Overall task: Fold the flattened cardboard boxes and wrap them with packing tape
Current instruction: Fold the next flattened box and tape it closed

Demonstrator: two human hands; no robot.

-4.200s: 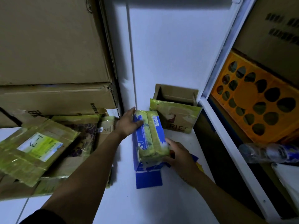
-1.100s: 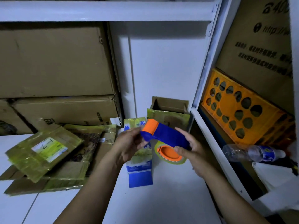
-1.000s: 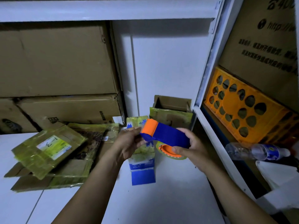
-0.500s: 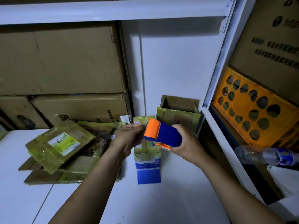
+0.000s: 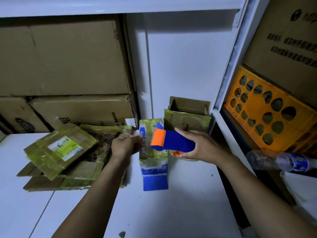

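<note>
The right hand [image 5: 200, 146] is wrapped around the blue plastic tape dispenser with an orange front end [image 5: 171, 142] and holds it above the white bench [image 5: 180, 208]. The orange hub of its roll [image 5: 177, 153] shows under the palm. The left hand [image 5: 126, 146], fingers curled, pinches a strip of clear tape [image 5: 146, 143] at the dispenser's orange end. Under both hands, the folded blue-and-white printed carton bound in yellowish tape [image 5: 152, 162] rests on the bench, its bare blue flap toward the person; its print is too blurred to read.

To the left lies a pile of flattened brown cardboard boxes wrapped in yellowish tape [image 5: 60, 169]. The top one bears a white-and-yellow label [image 5: 64, 147] with handwriting that looks like "1-3". A small open-topped brown cardboard box [image 5: 188, 107] stands behind the carton. Large brown cartons [image 5: 68, 57] are stacked at the back left, and the dark print on the lower one is unreadable. On the right are an orange plastic crate with round holes [image 5: 267, 115], a clear plastic bottle with a blue label [image 5: 281, 160], and a tall brown carton [image 5: 291, 40] printed with blurred characters and what seems to be "http"
</note>
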